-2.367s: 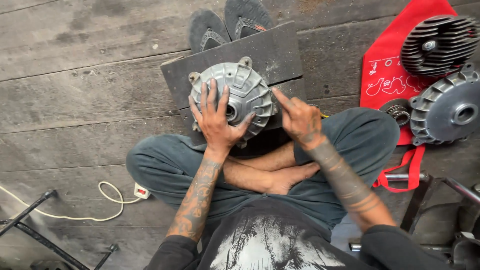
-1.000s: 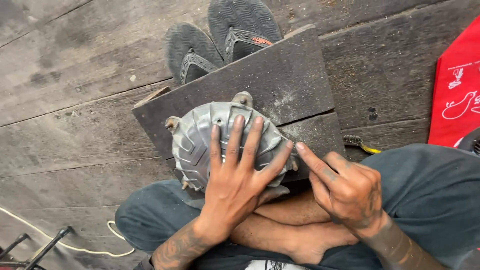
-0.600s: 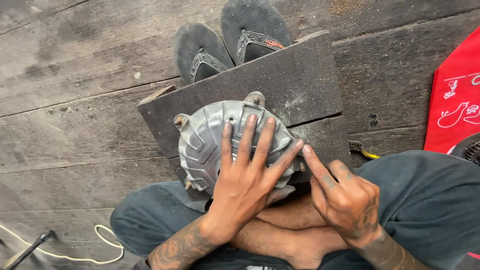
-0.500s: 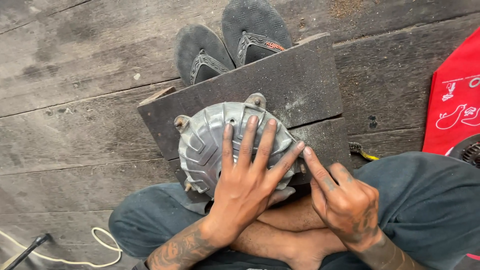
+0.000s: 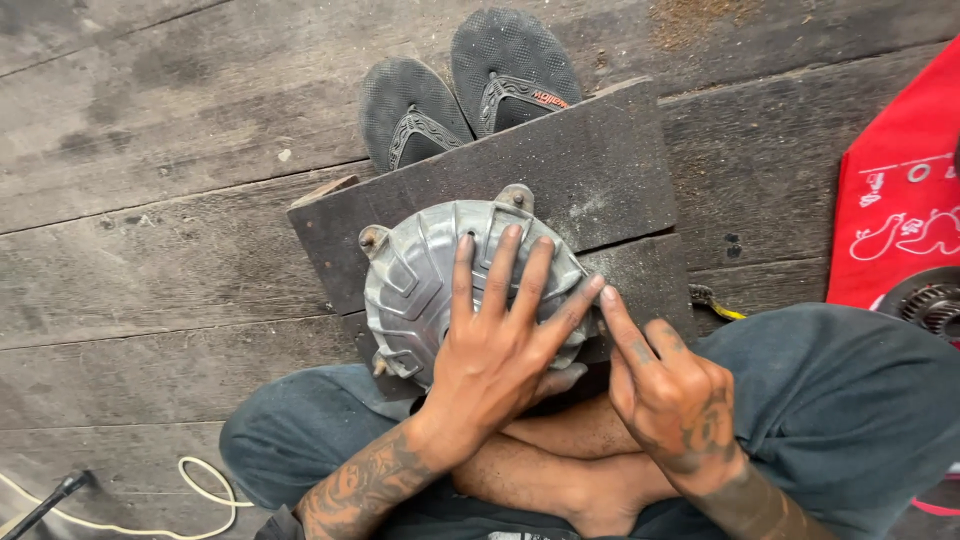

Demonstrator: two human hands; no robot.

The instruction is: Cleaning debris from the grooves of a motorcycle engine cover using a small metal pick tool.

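1. Our left hand (image 5: 495, 345) lies flat and spread on the round grey ribbed cast-metal cover (image 5: 430, 285), fingers fanned over its dome; we judge this presses the part down so it cannot rock or slide; the hand is open, pressing rather than gripping.

2. Our right hand (image 5: 672, 400) sits just beside the cover's right edge, index finger stretched out and touching the rim near the left hand's little finger, the other fingers curled loosely; it holds nothing.

3. The metal cover rests dome-up on a dark, worn wooden board (image 5: 600, 170), close against our crossed legs in grey-blue trousers (image 5: 860, 400); the board seems to give a flat, firm base above the rough plank floor (image 5: 150, 200).

4. A pair of black rubber sandals (image 5: 470, 90) lies partly under the board's far edge; we cannot tell whether they prop it.

5. A red printed cloth (image 5: 900, 200) lies at the right, with a dark finned metal part (image 5: 930, 300) at its lower edge; a pale cord (image 5: 200, 495) trails at lower left.
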